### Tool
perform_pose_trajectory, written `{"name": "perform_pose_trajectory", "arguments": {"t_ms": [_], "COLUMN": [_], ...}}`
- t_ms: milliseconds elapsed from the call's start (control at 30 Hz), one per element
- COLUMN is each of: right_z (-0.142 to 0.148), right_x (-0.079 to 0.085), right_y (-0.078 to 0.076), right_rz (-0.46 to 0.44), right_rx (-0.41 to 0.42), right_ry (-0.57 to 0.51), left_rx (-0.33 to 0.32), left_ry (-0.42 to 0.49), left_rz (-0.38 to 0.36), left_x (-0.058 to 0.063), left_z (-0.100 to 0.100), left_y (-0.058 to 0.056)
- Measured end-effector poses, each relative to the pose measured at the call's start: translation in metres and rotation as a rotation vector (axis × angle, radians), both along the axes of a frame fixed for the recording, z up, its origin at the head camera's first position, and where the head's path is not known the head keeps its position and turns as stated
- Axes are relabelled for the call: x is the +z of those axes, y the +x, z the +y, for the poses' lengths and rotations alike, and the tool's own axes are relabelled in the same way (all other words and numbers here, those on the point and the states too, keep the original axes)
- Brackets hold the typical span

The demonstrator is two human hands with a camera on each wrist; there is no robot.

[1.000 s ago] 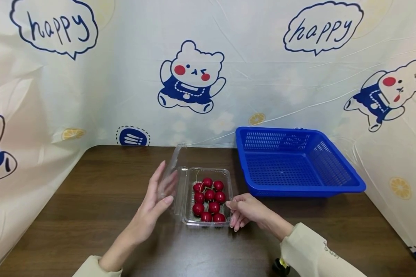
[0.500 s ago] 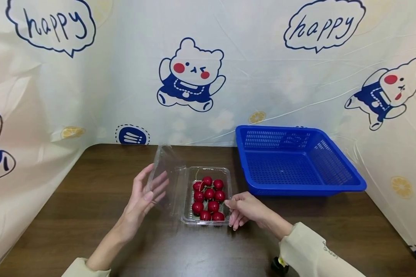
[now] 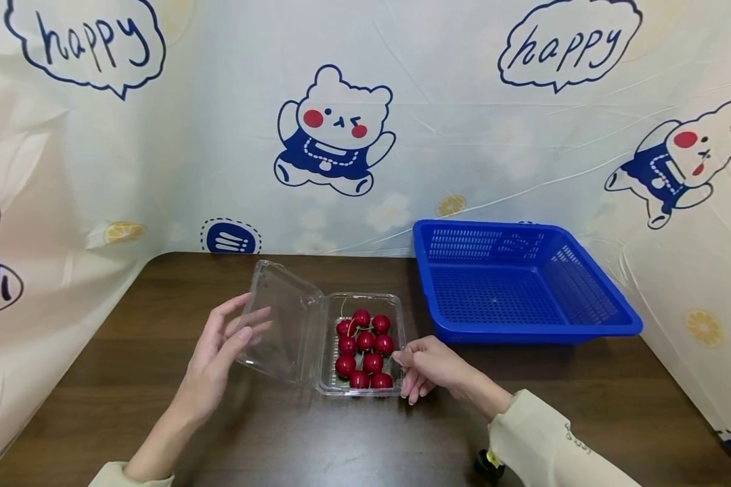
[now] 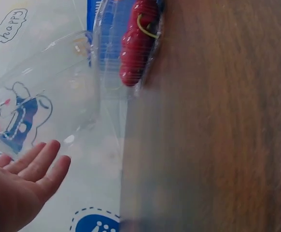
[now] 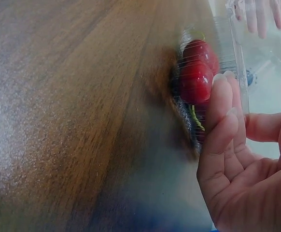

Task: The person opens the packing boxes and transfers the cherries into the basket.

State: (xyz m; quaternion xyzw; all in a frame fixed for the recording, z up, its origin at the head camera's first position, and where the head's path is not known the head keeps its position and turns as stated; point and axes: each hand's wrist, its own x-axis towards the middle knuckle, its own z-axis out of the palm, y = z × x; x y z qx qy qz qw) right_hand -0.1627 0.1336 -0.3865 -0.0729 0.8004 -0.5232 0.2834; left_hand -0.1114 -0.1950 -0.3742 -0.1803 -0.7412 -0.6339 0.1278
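A clear plastic clamshell box (image 3: 361, 392) stands on the table with its hinged lid (image 3: 289, 325) raised and leaning left. Several dark red cherries (image 3: 365, 341), some with green stems, lie in the tray half. My left hand (image 3: 210, 362) is at the lid's outer edge, fingers extended behind the clear plastic; the left wrist view shows the fingers (image 4: 41, 162) nearly straight by the lid. At the tray's right side my right hand (image 3: 435, 368) pinches the rim between thumb and fingers. The right wrist view shows its fingers (image 5: 220, 104) along the box wall, beside the cherries.
A blue perforated plastic basket (image 3: 533, 331) sits at the back right of the brown wooden table (image 3: 341, 446). Behind hangs a printed curtain (image 3: 451, 122). A small black and yellow object (image 3: 490, 465) shows beneath the right sleeve.
The lid has swung from nearly upright farther out to the left, and my left hand has moved left and lower with it. My right hand keeps its hold on the tray's rim.
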Motion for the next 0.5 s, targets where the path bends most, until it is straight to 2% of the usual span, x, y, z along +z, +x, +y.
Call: {"name": "perform_pose_trajectory", "arguments": {"t_ms": [133, 267, 367, 500], "right_z": [0.0, 0.0, -0.001, -0.001], "right_x": [0.001, 0.001, 0.001, 0.001], "right_y": [0.0, 0.0, 0.0, 0.0], "right_rz": [0.002, 0.008, 0.006, -0.001], "right_rx": [-0.001, 0.003, 0.005, 0.0], "right_ry": [0.005, 0.004, -0.001, -0.004], "left_rx": [0.102, 0.252, 0.36, 0.437], "left_ry": [-0.079, -0.261, -0.429, -0.618], "left_rz": [-0.016, -0.094, -0.132, -0.174], "left_x": [0.002, 0.004, 0.006, 0.011], "left_z": [-0.004, -0.006, -0.008, -0.012], "left_y": [-0.001, 0.0, 0.001, -0.003]}}
